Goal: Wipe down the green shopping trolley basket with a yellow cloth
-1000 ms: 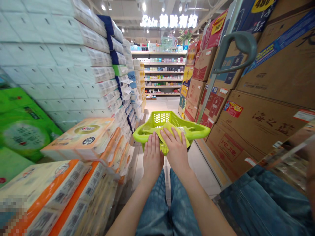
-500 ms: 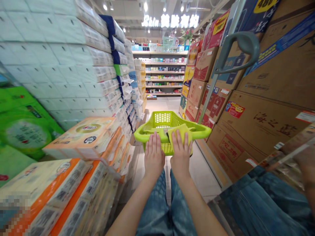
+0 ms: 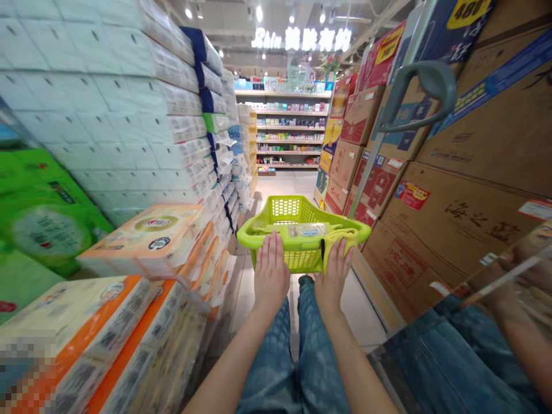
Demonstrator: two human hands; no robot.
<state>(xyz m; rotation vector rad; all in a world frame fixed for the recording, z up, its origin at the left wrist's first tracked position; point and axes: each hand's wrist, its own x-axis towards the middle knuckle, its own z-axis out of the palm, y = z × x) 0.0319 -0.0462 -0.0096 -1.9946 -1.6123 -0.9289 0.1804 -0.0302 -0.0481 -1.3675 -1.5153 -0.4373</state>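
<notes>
A lime-green shopping basket (image 3: 259,237) with perforated walls stands low in front of me. Across its near rim lies my left hand (image 3: 271,267), fingers straight and together over the rim, thumb bent against the outer wall. My right hand (image 3: 334,276) closes on a yellow cloth (image 3: 342,237) draped over the right part of the same rim. The cloth has a dark strip along its left edge. On the rim between my hands shows a pale label (image 3: 308,230). A metal pole with a grey handle (image 3: 390,92) rises from the basket's right end.
Tissue packs (image 3: 142,230) are stacked close on my left, below a tall wall of white packs (image 3: 107,115). Brown cartons (image 3: 470,218) line the right side, with a reflective panel (image 3: 457,345) near my right arm. Shelves of small goods (image 3: 291,123) stand ahead.
My right hand has slid right along the rim with the cloth, which now bunches over the edge and uncovers the label. My left hand stays in place on the rim.
</notes>
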